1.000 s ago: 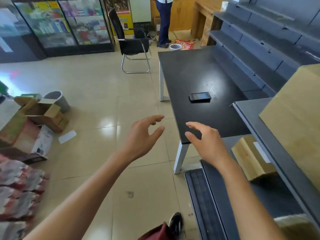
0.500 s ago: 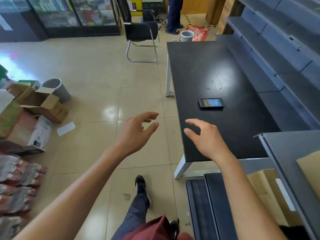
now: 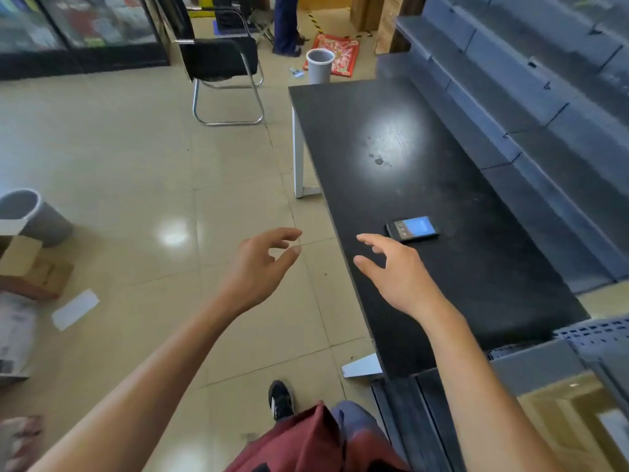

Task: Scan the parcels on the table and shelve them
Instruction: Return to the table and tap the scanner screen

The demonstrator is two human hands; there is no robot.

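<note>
A black table (image 3: 459,267) is seen. A blue screen glows on the black scanner (image 3: 412,227). The mat (image 3: 337,54) is red.

black chair (image 3: 218,61), two grey bins (image 3: 319,65), maybe floor mat (image 3: 335,52).

It's bright in here, daylight-white and even. A big washed-out patch of glare sits on the black surface (image 3: 442,267) near its far half, and a smaller shine glints off the floor tiles (image 3: 173,233). Shadows are soft and faint, darkest under the chair (image 3: 218,59). The lit screen of the phone (image 3: 412,228) glows blue. Straight lines bow outward toward the edges, and the left edge smears badly: the boxes (image 3: 30,267) and bin (image 3: 34,216) there look blurred.
</note>
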